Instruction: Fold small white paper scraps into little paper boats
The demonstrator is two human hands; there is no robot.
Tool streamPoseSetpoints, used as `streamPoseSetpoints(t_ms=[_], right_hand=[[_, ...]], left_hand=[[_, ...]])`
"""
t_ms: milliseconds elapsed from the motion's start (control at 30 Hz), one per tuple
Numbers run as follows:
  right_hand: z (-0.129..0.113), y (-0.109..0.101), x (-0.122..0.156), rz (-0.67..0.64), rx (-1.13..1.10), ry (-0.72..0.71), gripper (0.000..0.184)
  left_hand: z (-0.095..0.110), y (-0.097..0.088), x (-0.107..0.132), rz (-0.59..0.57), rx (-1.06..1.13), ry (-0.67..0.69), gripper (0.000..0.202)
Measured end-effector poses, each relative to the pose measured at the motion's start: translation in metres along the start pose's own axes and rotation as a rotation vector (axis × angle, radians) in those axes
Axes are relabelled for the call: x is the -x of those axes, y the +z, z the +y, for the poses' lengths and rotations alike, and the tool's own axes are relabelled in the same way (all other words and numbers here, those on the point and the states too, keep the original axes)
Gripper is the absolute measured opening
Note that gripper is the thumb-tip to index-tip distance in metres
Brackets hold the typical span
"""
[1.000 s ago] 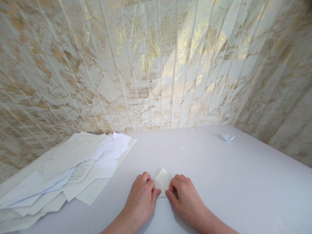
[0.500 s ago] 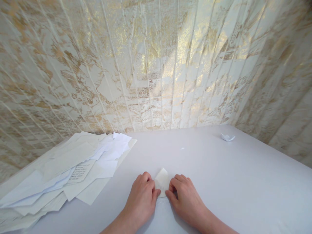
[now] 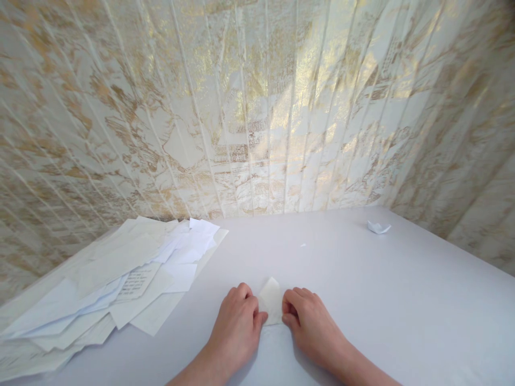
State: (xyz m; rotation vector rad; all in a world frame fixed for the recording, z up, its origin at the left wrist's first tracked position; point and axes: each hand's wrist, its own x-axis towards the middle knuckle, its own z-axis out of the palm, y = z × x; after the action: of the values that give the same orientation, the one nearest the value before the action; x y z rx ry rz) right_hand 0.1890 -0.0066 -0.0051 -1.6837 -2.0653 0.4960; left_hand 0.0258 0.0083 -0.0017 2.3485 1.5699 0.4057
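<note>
A small folded piece of off-white paper [image 3: 271, 301], pointed at the top, lies between my hands near the front of the table. My left hand [image 3: 237, 324] is closed at its left edge, thumb pressing the lower left corner. On the other side, my right hand [image 3: 308, 321] has its fingers curled and pinched at the paper's right edge, thumb tip by the lower right corner. Both fingertips partly hide the paper's side edges.
Loose paper sheets [image 3: 161, 268], some with writing, are heaped on the left of the white table [image 3: 382, 311]. A small folded paper boat [image 3: 379, 228] sits at the back right. A tiny paper scrap [image 3: 303, 245] lies mid-table, before the patterned wall [image 3: 257, 134].
My right thumb has slid outward from the lower middle of the folded paper to its right edge, uncovering more of it. My left hand stays at its edge. The whole view has shifted slightly.
</note>
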Motion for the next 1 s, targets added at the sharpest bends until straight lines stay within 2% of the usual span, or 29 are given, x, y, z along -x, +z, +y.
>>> streamPoseSetpoints(t_ms=[267, 500, 1000], right_hand=[[-0.001, -0.001, -0.001, -0.026, 0.014, -0.017, 0.014], [-0.001, 0.0, 0.002, -0.001, 0.038, -0.028, 0.014], [-0.001, 0.002, 0.002, 0.006, 0.044, -0.03, 0.013]], left_hand=[[0.0, 0.002, -0.003, 0.016, -0.03, -0.019, 0.022], [0.011, 0.001, -0.01, 0.018, -0.174, -0.035, 0.036], [-0.004, -0.005, -0.003, 0.018, -0.108, -0.049, 0.025]])
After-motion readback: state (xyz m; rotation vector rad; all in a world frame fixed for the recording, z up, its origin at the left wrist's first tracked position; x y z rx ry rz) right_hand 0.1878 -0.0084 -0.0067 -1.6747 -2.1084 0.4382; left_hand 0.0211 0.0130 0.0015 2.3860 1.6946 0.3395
